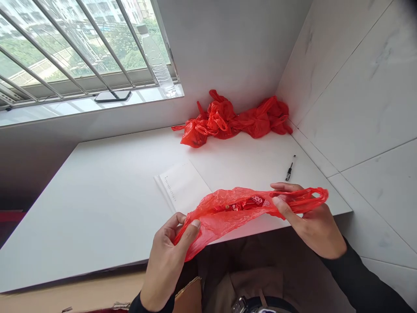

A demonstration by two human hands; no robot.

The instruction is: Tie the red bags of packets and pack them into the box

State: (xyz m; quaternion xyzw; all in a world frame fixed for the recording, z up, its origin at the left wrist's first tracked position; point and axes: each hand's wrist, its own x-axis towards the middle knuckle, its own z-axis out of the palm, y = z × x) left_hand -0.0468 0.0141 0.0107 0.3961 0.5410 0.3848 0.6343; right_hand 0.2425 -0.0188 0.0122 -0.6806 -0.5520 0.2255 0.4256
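A red plastic bag (221, 226) is stretched sideways between my hands over the table's front edge. My left hand (174, 243) pinches its left end between thumb and fingers. At the other end my right hand (306, 217) grips the bag near its gathered handle loop, which sticks out to the right. Through the slack mouth, small red printed packets (256, 201) show inside; their kind is unclear. An open white notebook (185, 184) with a column of handwriting lies just behind the bag, partly covered by it.
Several knotted red bags (224, 119) lie against the wall at the back of the white table (97, 195). A black pen (289, 170) rests at the right. On the windowsill are a phone (112, 96) and a water bottle (158, 61). Cardboard (189, 295) sits below the front edge.
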